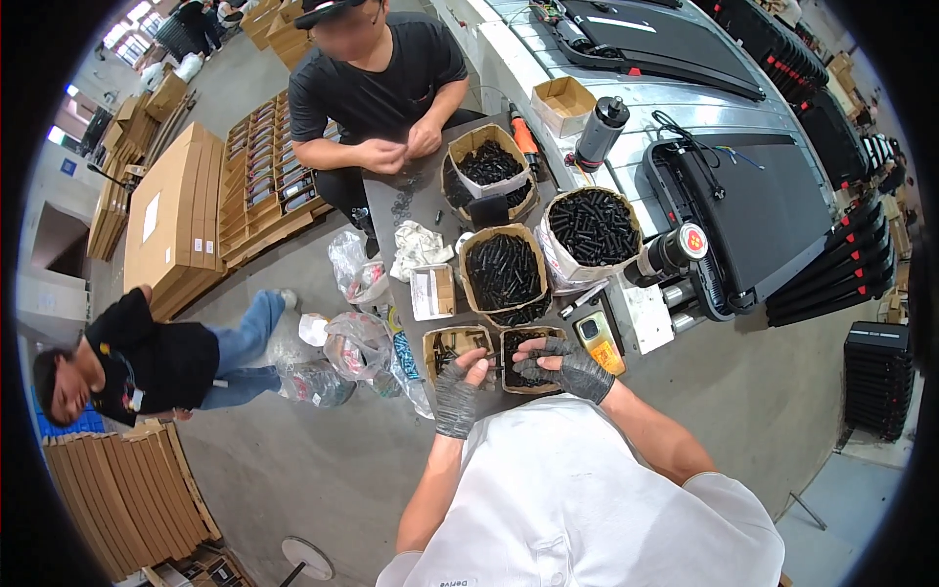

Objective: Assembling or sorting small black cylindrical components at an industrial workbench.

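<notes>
Both my hands wear grey fingerless gloves and meet over two small cardboard boxes at the near table edge. My left hand [458, 393] is closed, thumb against fingers, beside the left box [430, 344], which holds a few black cylindrical parts [448, 344]. Over the right box [556, 333] of small black parts, my right hand [572, 370] has its fingers bent together, pointing left. A small dark piece seems to lie between my fingertips; its kind is too small to tell. Just beyond stands a larger carton [468, 305] full of black cylindrical parts [504, 269].
A wide container [556, 277] and a far carton [458, 147] hold more black parts. A phone [595, 336], black motor-like cylinder [665, 256], white cloth [419, 245] and orange power tool [523, 137] lie around. A co-worker [377, 88] sits opposite; another person [156, 352] stands left.
</notes>
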Action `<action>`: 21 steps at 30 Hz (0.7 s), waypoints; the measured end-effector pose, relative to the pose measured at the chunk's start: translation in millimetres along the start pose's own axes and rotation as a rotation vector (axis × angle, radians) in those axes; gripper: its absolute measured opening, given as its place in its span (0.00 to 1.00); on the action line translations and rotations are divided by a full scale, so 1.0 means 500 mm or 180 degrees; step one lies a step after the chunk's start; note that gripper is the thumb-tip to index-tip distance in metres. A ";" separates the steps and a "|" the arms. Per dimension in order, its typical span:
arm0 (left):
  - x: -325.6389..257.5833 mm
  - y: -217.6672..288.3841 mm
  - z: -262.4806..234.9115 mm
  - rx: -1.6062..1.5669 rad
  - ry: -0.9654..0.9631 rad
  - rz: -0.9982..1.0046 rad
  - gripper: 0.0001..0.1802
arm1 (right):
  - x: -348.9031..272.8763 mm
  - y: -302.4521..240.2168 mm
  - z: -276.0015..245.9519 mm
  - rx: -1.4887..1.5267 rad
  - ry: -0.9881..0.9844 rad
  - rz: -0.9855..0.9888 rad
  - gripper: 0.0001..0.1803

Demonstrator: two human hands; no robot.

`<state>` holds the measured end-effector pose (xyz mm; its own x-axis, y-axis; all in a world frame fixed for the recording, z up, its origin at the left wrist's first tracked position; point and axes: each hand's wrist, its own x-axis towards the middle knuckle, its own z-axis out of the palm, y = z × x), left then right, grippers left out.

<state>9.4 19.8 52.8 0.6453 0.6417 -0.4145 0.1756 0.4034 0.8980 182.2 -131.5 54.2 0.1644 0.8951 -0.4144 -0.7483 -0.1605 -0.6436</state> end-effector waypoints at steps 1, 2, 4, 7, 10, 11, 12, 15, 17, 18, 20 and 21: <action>0.001 -0.006 -0.002 0.0012 -0.0002 0.0006 0.15 | -0.002 0.002 -0.002 0.0271 -0.0062 -0.0025 0.24; 0.002 -0.012 -0.003 0.0009 0.0002 0.0003 0.15 | -0.002 0.005 -0.007 0.0269 -0.0062 -0.0019 0.24; 0.002 -0.024 -0.006 -0.0092 0.0047 -0.0004 0.15 | -0.002 0.012 -0.015 0.0261 -0.0185 -0.0097 0.22; -0.001 -0.023 -0.004 -0.0162 0.0004 -0.0017 0.14 | 0.003 0.010 0.000 -0.0280 0.0119 -0.0021 0.22; -0.010 0.002 0.011 -0.0049 -0.0088 0.0039 0.13 | 0.002 0.005 0.003 -0.0656 0.0219 -0.0023 0.22; -0.010 0.002 0.013 -0.0057 -0.0070 0.0040 0.13 | 0.002 0.003 0.005 -0.0664 0.0205 -0.0011 0.22; -0.009 0.002 0.014 -0.0127 -0.0090 -0.0031 0.13 | 0.003 0.001 0.006 -0.0802 0.0113 -0.0039 0.23; -0.006 -0.009 0.009 -0.0207 -0.0108 -0.0108 0.13 | 0.002 -0.006 0.018 -0.0949 -0.0050 -0.0088 0.22; -0.004 -0.015 0.004 -0.0218 -0.0110 -0.0115 0.13 | 0.003 -0.005 0.019 -0.0960 -0.0114 -0.0110 0.21; -0.004 -0.015 0.001 -0.0186 -0.0169 -0.0149 0.13 | 0.003 0.000 0.015 -0.0958 -0.0050 -0.0083 0.19; -0.006 -0.012 -0.002 -0.0159 -0.0226 -0.0188 0.13 | 0.003 0.002 0.011 -0.0957 0.0014 -0.0049 0.17; -0.007 -0.007 -0.002 -0.0202 -0.0299 -0.0232 0.13 | 0.003 0.001 0.009 -0.0966 -0.0063 -0.0111 0.16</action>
<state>5.8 16.7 50.8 0.6999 0.5465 -0.4599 0.1791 0.4890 0.8537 179.4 -128.3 55.9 0.1719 0.9098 -0.3778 -0.5156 -0.2437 -0.8214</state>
